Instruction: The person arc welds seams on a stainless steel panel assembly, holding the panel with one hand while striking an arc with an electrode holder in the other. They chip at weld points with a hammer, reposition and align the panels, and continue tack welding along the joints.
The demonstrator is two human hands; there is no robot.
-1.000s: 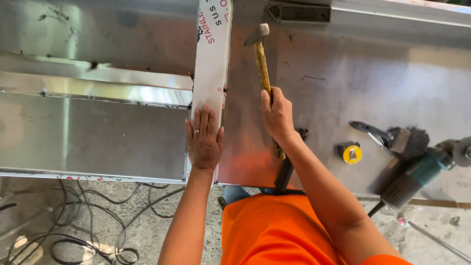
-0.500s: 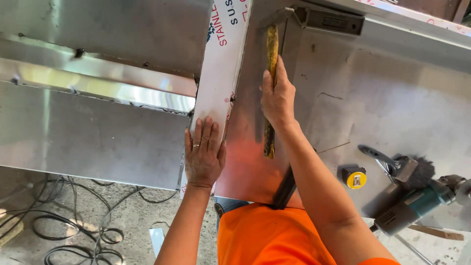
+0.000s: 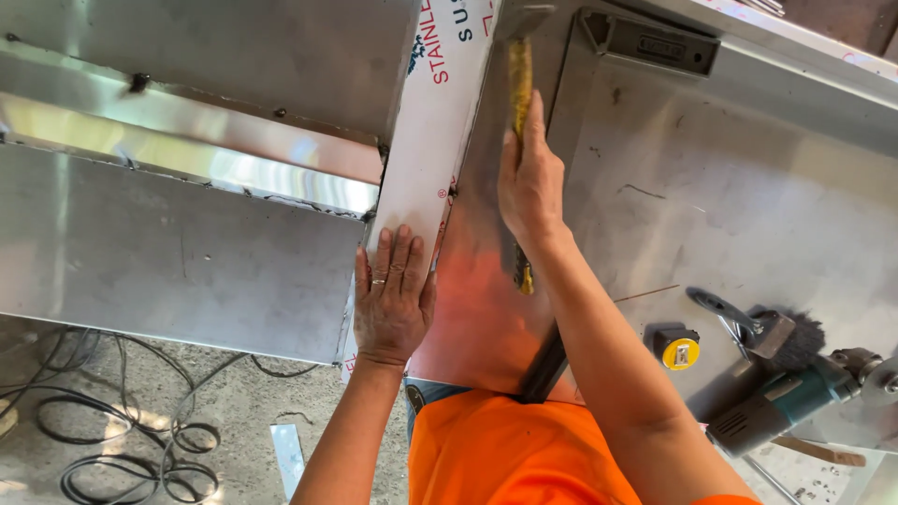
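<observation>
Left hand [image 3: 393, 299] lies flat, fingers spread, pressing the white film-covered metal strip [image 3: 432, 131] with red and dark printing; the strip runs up the steel table [image 3: 748, 178] from its near edge. Right hand [image 3: 531, 182] has its grip closed on the yellowish hammer handle [image 3: 520, 84], head at the top of frame, just right of the strip. Far right: small yellow-and-black tape measure [image 3: 680, 348], teal angle grinder [image 3: 790, 402] with wire brush. Black cables [image 3: 140, 449] lie on the floor.

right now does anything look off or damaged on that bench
Mostly no. The steel sheet bears scratches and dark scuffs, and cables lie tangled on the floor. Left hand presses the white strip; right hand grips the hammer.
</observation>
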